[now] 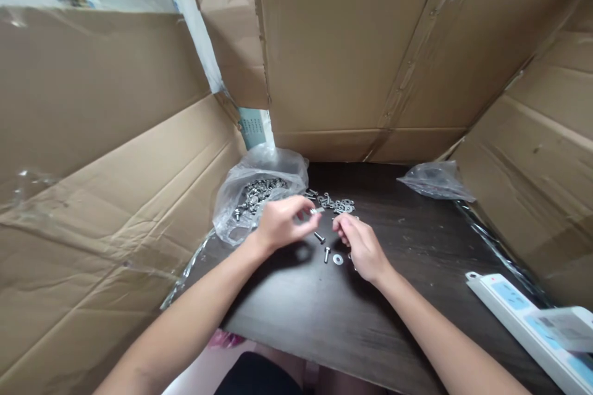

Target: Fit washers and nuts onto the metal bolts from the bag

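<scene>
My left hand is raised over the dark table, thumb and fingers pinched on a small metal bolt that points to the right. My right hand is closed a short way to its right; a tiny bright tip shows at the fingers, too small to name. Between and below the hands lie one bolt, a second bolt and a flat washer. Behind the hands is a loose pile of washers. Other small metal pieces are partly hidden by my right hand.
An open clear plastic bag full of bolts stands at the left. Another plastic bag lies at the back right. A white power strip runs along the right side. Cardboard walls enclose the dark table.
</scene>
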